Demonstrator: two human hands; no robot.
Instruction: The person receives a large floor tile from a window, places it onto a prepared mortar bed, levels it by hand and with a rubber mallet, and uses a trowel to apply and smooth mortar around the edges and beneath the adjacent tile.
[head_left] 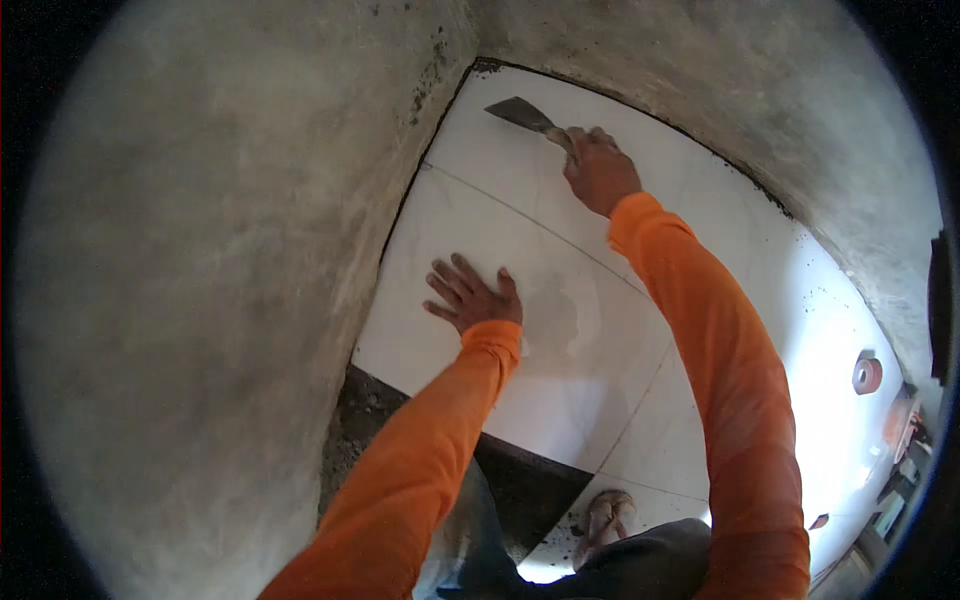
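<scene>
My right hand (602, 172) is closed round the handle of a putty knife (522, 113). The knife's wide, dark blade points left, over the white floor tile (490, 185) in the far corner. Fingers spread, my left hand (472, 294) rests flat on the nearer white tile (560, 400), close to its left edge. A thin joint line runs between these two tiles. Damp-looking smudges mark the nearer tile to the right of my left hand.
Bare grey walls (200, 250) meet at the far corner, with a dark gap along the tile edges. A dark untiled patch (535, 490) lies near my foot (608, 515). At the right are a roll of tape (867, 375) and a jumble of items (900, 450).
</scene>
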